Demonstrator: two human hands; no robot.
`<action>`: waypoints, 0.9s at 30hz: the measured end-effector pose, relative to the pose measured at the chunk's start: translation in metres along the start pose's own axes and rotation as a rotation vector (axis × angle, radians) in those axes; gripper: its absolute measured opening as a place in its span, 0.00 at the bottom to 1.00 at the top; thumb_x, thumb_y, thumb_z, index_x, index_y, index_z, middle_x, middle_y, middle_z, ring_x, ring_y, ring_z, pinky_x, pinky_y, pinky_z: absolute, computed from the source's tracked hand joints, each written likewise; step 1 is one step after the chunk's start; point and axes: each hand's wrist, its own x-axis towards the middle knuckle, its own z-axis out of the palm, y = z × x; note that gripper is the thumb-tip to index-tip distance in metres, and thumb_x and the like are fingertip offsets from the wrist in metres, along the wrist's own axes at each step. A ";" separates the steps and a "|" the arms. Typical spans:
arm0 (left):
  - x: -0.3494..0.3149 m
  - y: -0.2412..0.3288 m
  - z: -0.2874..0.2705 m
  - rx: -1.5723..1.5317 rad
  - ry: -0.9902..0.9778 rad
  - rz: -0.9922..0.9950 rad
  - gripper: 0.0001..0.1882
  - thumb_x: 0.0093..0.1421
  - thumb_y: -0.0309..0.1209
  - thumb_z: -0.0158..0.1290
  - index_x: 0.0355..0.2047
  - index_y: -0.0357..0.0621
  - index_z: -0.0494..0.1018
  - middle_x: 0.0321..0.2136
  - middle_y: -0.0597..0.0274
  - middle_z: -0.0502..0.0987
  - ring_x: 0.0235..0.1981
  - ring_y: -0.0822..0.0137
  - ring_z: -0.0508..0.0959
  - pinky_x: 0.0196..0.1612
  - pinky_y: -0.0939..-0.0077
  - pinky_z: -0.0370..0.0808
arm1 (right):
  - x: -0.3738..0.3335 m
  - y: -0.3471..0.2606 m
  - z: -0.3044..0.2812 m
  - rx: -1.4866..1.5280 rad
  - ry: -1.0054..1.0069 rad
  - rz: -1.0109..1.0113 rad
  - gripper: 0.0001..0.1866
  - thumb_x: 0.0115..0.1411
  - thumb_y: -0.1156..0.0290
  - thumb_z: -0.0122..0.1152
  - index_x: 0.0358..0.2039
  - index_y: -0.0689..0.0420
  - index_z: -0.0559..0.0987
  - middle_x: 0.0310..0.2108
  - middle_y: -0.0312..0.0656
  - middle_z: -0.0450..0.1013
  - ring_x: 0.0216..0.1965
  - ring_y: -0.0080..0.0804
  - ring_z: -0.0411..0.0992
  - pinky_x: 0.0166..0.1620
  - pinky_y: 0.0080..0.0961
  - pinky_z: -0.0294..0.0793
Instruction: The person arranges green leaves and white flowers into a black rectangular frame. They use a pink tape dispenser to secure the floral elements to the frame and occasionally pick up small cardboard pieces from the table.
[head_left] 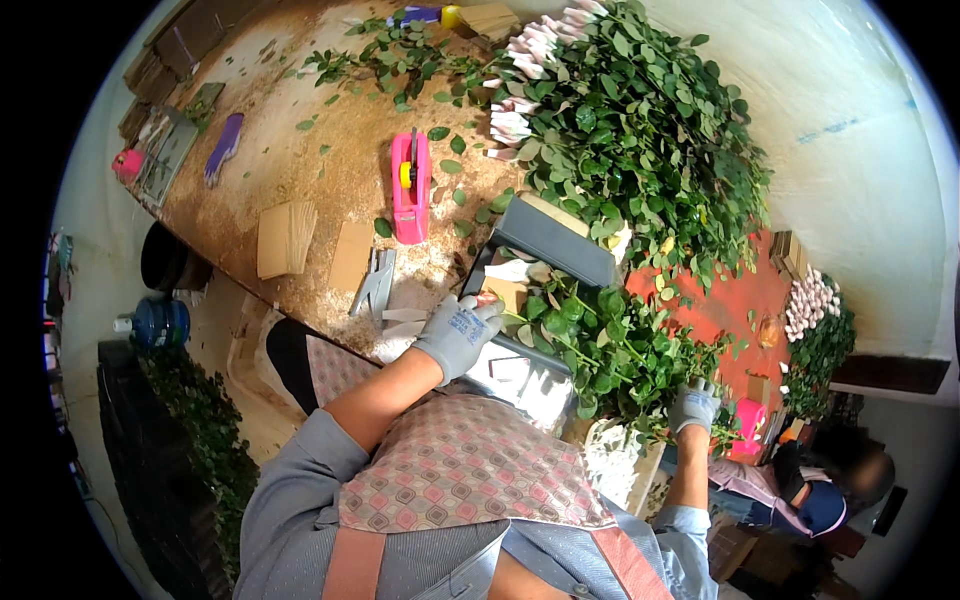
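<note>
At nine o'clock from the hands, stacks of brown card (pixel 286 238) lie on the worn wooden table (pixel 300 150), with a grey stapler (pixel 376 284) beside them and a pink tape dispenser (pixel 411 186) at eleven o'clock. The left hand (pixel 460 333), in a grey glove, reaches up from a bare, bent forearm; its fingers are curled closed around the cut ends of a bunch of leafy green stems (pixel 600 345), which runs off toward three o'clock over a dark tray (pixel 550 245). At twelve o'clock lies a large heap of wrapped flower bundles (pixel 630 120). The right hand (pixel 694 407), also grey-gloved, is stretched out at four o'clock, pressed into the bunch's leafy end; whether it grips is hidden by leaves. Another person (pixel 830 495) sits beyond it.
</note>
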 end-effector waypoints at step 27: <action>0.003 0.003 -0.021 -0.057 -0.077 -0.022 0.21 0.59 0.34 0.54 0.54 0.55 0.76 0.61 0.69 0.74 0.50 0.64 0.74 0.51 0.61 0.70 | 0.072 -0.260 -0.132 0.506 0.363 -0.938 0.14 0.63 0.67 0.58 0.49 0.55 0.76 0.45 0.50 0.75 0.47 0.51 0.77 0.45 0.45 0.79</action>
